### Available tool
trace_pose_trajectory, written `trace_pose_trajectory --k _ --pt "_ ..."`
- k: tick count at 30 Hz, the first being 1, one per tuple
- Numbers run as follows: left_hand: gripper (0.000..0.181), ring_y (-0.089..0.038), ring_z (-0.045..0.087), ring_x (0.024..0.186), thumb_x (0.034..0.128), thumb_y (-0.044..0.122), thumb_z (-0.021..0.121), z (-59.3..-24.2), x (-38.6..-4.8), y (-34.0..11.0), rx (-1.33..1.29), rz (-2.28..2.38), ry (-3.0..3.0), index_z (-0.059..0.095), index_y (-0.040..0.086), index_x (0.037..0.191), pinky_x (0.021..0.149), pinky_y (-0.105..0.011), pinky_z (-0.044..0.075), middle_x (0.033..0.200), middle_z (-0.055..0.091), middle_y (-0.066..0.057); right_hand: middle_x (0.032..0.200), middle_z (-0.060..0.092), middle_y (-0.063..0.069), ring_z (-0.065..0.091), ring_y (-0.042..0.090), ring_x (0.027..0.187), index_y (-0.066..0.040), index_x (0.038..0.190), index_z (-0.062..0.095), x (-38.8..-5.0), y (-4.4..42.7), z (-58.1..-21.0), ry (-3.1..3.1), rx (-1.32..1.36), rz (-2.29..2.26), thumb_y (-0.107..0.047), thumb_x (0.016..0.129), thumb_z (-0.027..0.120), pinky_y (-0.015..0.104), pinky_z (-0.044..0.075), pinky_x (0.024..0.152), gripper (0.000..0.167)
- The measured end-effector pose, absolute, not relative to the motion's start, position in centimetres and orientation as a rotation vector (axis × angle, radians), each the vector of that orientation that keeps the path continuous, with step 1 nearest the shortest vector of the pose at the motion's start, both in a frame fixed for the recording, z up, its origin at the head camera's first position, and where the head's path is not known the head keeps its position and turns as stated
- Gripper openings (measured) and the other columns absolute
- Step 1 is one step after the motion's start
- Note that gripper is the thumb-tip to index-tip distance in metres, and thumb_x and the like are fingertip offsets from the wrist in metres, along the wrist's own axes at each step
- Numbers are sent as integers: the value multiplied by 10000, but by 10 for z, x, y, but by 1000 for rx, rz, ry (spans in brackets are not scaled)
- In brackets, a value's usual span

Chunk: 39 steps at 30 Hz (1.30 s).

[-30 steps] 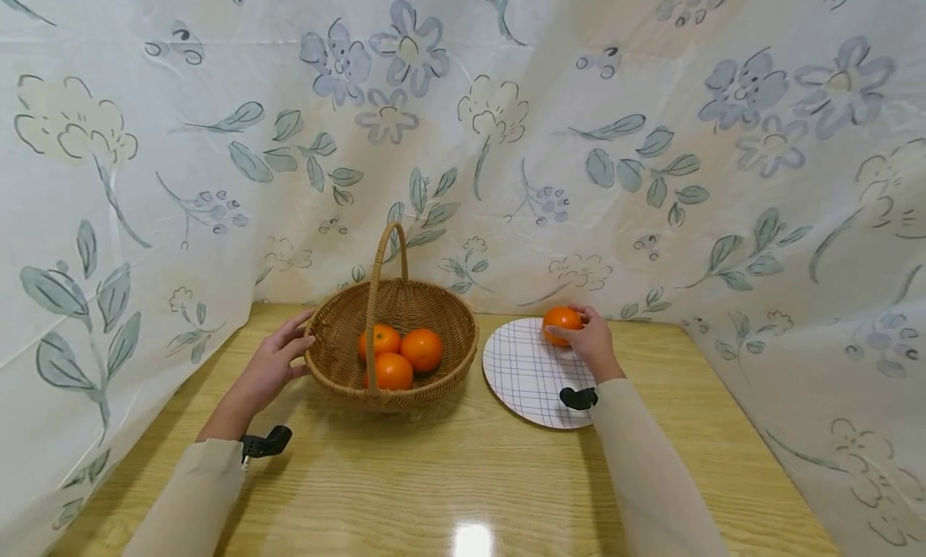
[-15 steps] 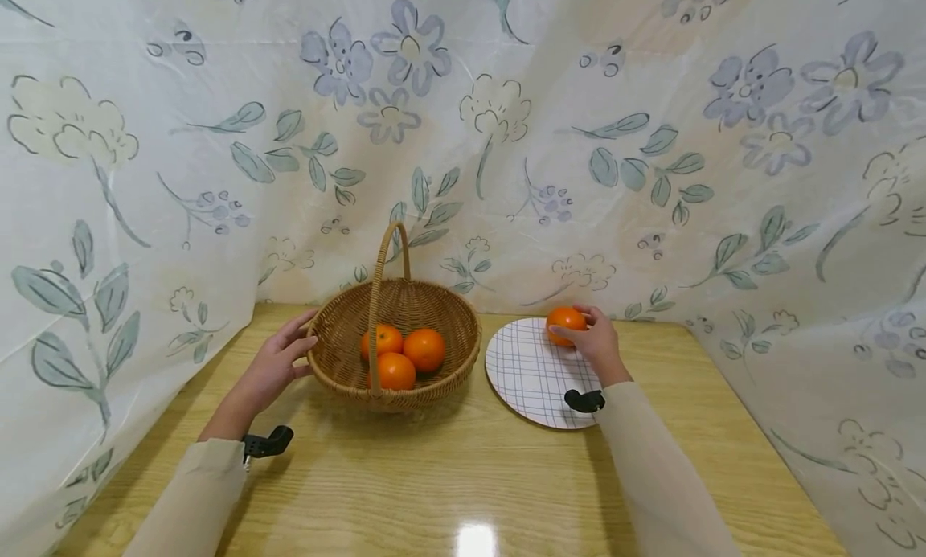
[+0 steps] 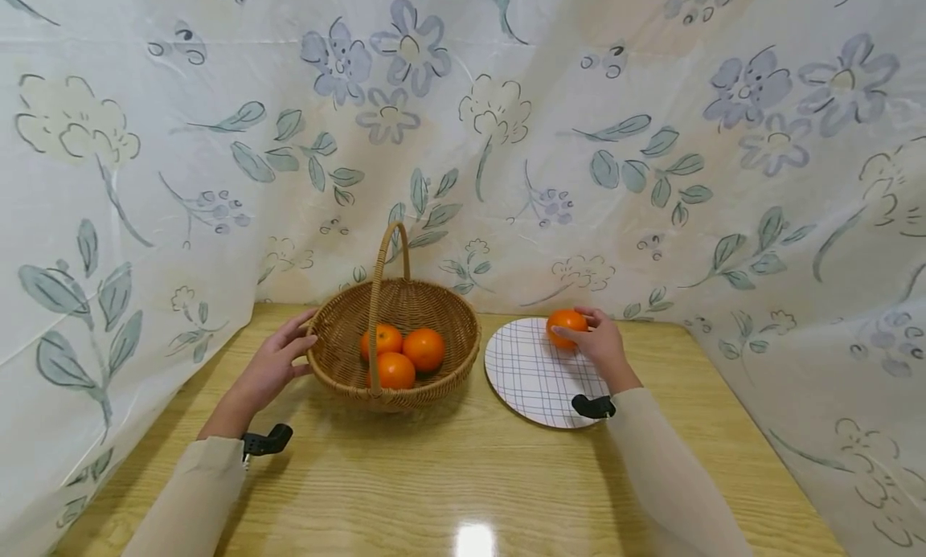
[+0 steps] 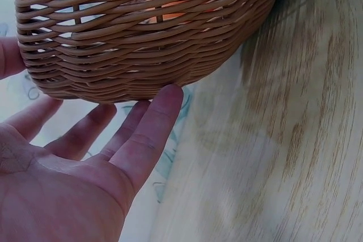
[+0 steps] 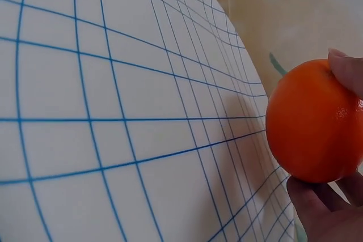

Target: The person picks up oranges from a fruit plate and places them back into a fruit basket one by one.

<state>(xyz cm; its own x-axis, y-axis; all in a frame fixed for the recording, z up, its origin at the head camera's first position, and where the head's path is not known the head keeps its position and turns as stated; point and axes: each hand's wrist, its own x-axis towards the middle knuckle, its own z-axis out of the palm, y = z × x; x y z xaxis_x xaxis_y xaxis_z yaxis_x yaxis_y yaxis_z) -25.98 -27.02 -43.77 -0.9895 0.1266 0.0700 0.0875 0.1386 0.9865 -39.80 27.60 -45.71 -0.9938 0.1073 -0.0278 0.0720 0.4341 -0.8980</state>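
Note:
In the head view my right hand (image 3: 602, 344) holds an orange (image 3: 566, 327) at the far right edge of a round white plate (image 3: 531, 376) with blue grid lines. Thumb and fingers sit on opposite sides of the orange (image 5: 315, 123) in the right wrist view; whether it touches the plate is unclear. A brown wicker basket (image 3: 448, 376) with a tall handle stands on the left, with three oranges (image 3: 424, 350) inside. My left hand (image 3: 269, 370) rests against the basket's left side, its fairly straight fingers touching the weave (image 4: 130, 60).
A light wood table (image 3: 405, 477) carries everything. Floral cloth (image 3: 506, 179) hangs behind it and along both sides. Both wrists wear small black cameras (image 3: 269, 440). Between basket and plate lies a narrow strip of table.
My right wrist has shifted slightly right and towards me while the hand stays at the orange. The left hand and basket look the same; the view has drifted a little.

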Motion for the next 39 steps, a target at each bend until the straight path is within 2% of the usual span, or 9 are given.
trace_pose_trajectory --k 16,26,29,34,39 --pt "641 -508 317 1450 1107 318 460 -437 -261 -272 231 2048 2337 162 201 1663 888 -288 581 1635 221 -286 1516 494 189 493 393 1354 -119 1478 491 -381 269 -447 -2643 -9 1639 -476 824 846 501 437 1147 825" --pt "634 -500 315 1457 1111 309 447 -436 -261 -270 210 2043 2338 154 202 1664 890 -272 574 1633 224 -282 1499 518 184 529 378 1319 -107 1496 470 -365 262 -434 -2637 170 1723 -426 856 832 510 459 1116 801" --pt "629 -501 317 1454 1112 308 446 -436 -260 -270 216 2041 2343 161 202 1663 890 -277 576 1633 226 -282 1475 532 181 544 371 1298 -107 1482 483 -359 257 -429 -2622 210 1764 -431 846 839 473 486 1094 798" --pt "634 -508 319 1450 1110 316 449 -437 -259 -271 229 2041 2345 160 203 1663 889 -282 578 1633 223 -285 1432 559 178 576 347 1252 -103 1459 505 -352 249 -423 -2587 250 1843 -402 841 849 337 555 987 768" --pt "634 -503 322 1448 1111 315 448 -436 -258 -270 231 2043 2347 160 200 1663 891 -281 579 1632 225 -285 1425 567 168 593 325 1221 -117 1463 507 -345 242 -416 -2561 276 1883 -399 847 845 290 560 950 758"
